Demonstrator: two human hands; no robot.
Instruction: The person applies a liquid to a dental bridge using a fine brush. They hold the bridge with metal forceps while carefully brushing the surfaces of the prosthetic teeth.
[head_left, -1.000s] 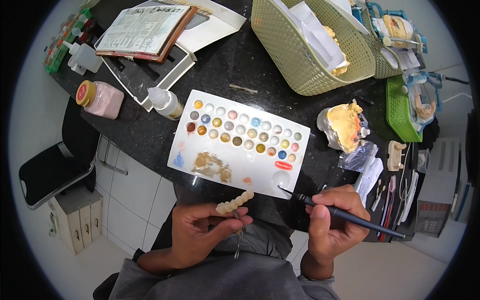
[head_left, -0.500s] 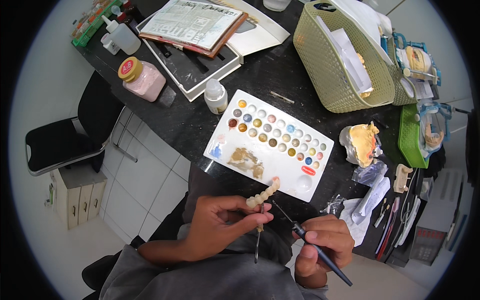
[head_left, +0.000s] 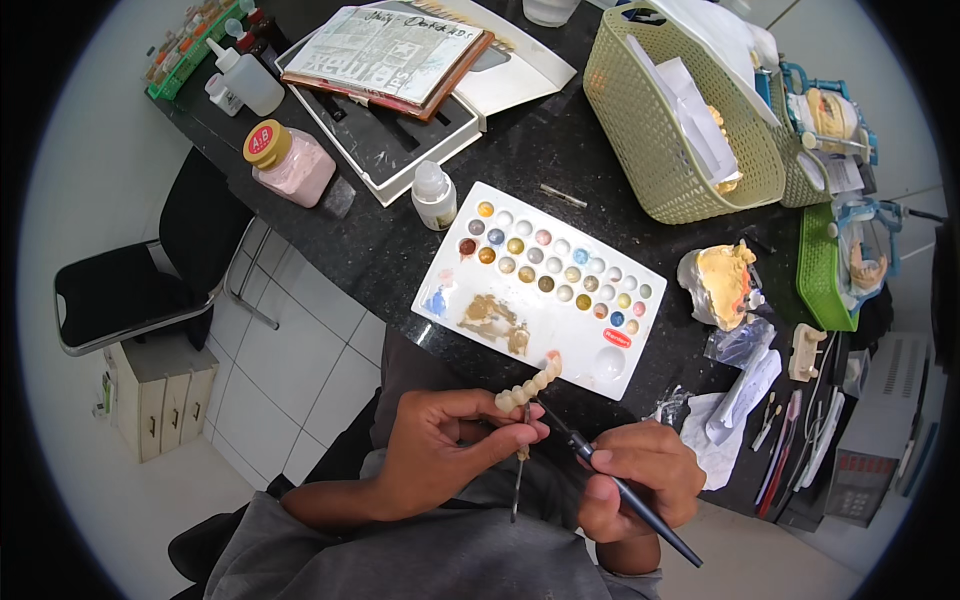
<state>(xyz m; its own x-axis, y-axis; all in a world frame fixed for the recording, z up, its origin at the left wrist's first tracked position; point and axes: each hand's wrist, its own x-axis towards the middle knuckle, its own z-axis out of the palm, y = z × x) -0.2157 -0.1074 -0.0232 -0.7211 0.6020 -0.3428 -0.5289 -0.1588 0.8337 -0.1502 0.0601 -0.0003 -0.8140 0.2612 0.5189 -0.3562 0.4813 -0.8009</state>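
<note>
A tooth-coloured dental bridge [head_left: 527, 388] sits atop a thin metal holder [head_left: 517, 490], pinched between the thumb and fingers of my left hand [head_left: 450, 440]. My right hand [head_left: 650, 480] grips a dark, slim brush [head_left: 632, 500] like a pen. Its fine tip reaches up to the underside of the bridge, close to my left fingertips; whether it touches is too small to tell. Just beyond both hands lies a white palette [head_left: 460, 300] with rows of coloured wells and brown and blue smears on its flat part.
A plaster dental model [head_left: 718, 288] stands right of the palette, near crumpled white tissue [head_left: 712, 440] and several slim tools. Farther back are a pale green basket [head_left: 670, 130], a small white bottle [head_left: 433, 195], a jar of pink powder [head_left: 290, 165] and a notebook [head_left: 385, 55].
My right hand has moved slightly left and up, carrying the brush tip closer to the bridge. The left hand keeps its grip with hardly any movement.
</note>
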